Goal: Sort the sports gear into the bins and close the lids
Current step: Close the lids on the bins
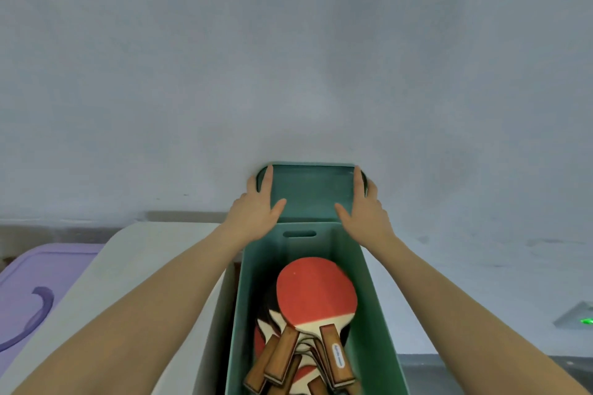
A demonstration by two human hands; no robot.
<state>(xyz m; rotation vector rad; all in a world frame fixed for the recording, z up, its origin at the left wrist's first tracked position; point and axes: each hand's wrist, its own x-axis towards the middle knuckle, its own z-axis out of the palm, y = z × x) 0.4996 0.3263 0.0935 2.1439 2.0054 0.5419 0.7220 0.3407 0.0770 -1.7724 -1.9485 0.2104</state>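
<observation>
Two hands, your left hand (256,205) and right hand (364,207) clasping the green plastic lid (310,192) by its side edges, open green bin (369,298) of red-faced wooden paddles (316,292) below your wrists.

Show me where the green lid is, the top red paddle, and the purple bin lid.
green lid (309,192), head view, middle of its flat face between the two hands.
top red paddle (316,290), head view, centre of its red rubber.
purple bin lid (29,272), head view, flat top near its handle.
</observation>
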